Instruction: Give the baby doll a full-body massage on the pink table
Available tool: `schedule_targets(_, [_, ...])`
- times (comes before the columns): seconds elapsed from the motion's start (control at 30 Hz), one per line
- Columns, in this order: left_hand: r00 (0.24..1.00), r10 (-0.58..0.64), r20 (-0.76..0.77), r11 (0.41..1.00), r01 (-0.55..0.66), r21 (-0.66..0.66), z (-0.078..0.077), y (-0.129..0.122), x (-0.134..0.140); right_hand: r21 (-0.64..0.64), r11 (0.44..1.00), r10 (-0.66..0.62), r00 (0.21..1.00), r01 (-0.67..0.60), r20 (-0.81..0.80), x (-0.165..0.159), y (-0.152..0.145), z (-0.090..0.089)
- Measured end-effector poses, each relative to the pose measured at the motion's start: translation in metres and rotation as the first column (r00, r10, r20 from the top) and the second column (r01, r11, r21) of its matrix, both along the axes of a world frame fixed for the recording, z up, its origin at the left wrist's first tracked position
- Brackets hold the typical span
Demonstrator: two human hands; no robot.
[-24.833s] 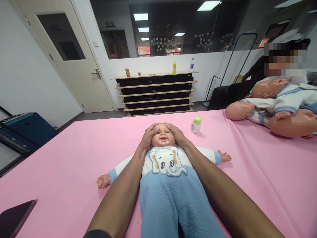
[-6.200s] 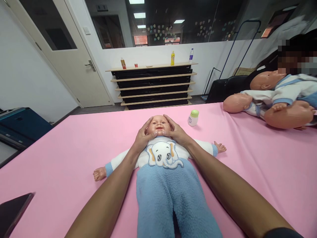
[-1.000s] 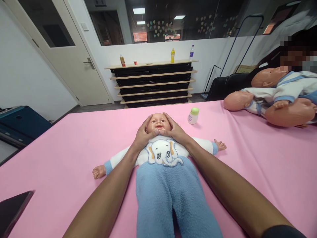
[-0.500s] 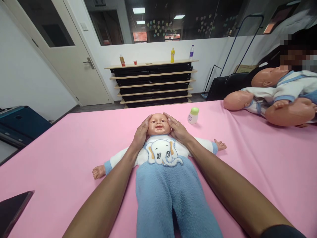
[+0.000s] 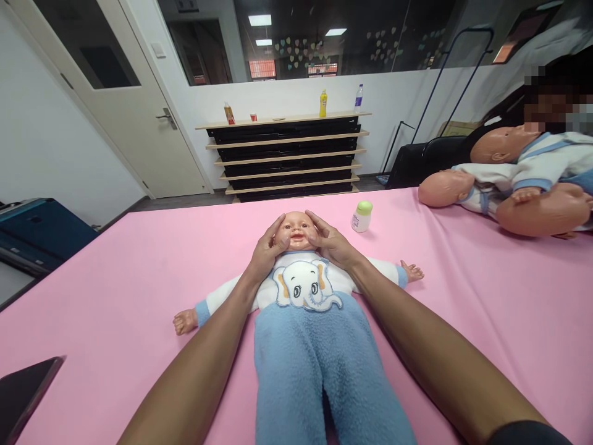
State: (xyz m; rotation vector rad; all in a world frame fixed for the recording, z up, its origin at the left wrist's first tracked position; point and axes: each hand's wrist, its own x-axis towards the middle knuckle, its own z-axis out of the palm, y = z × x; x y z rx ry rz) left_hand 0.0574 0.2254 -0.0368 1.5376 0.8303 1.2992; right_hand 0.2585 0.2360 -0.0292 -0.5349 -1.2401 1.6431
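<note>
A baby doll [image 5: 306, 281] lies on its back, its head away from me, dressed in a white top with an elephant face and fuzzy blue trousers. My left hand [image 5: 269, 246] cups the side of the doll's head on the left, its thumb on the cheek near the mouth. On the other side my right hand [image 5: 332, 242] holds the head the same way, thumb on the opposite cheek. The doll's arms stretch out to both sides, partly behind my forearms. Its feet are out of frame.
A pink-covered table [image 5: 139, 266] carries a small white bottle with a green cap [image 5: 362, 217], a dark flat device [image 5: 28, 395] at the left edge and more dolls [image 5: 542, 210] at the right. Behind stand a slatted rack [image 5: 287, 145] with bottles on top and a door [image 5: 120, 99].
Both my thumbs have swung inward from the sides of the doll's head onto its cheeks beside the mouth. The palms and the doll stay in place.
</note>
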Motion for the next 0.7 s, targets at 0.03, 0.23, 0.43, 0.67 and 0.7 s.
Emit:
schedule_targets(0.03, [1.000, -0.001, 0.006, 1.000, 0.001, -0.006, -0.0007, 0.0008, 0.0002, -0.020, 1.000, 0.005, 1.000, -0.006, -0.022, -0.0005, -0.0003, 0.0005])
schedule_targets(0.23, [0.999, 0.041, 0.036, 0.999, -0.041, -0.013, -0.0051, 0.0053, 0.0014, -0.038, 0.999, -0.040, 0.997, 0.037, -0.069, -0.0052, 0.0006, -0.0008])
schedule_targets(0.43, [0.989, 0.103, -0.105, 0.994, -0.097, 0.059, -0.0021, -0.0027, 0.0020, 0.235, 0.959, -0.215, 0.948, 0.160, 0.234, -0.0009, -0.0027, 0.0011])
schedule_targets(0.67, [1.000, -0.008, 0.004, 1.000, 0.008, -0.025, 0.0015, -0.0029, 0.0011, 0.090, 0.992, -0.094, 0.990, 0.084, 0.109, -0.0003, -0.0011, -0.0002])
schedule_targets(0.7, [1.000, -0.024, 0.021, 0.999, 0.025, -0.037, 0.0017, -0.0024, 0.0008, 0.057, 0.996, -0.065, 0.996, 0.062, 0.066, -0.0008, -0.0009, -0.0003])
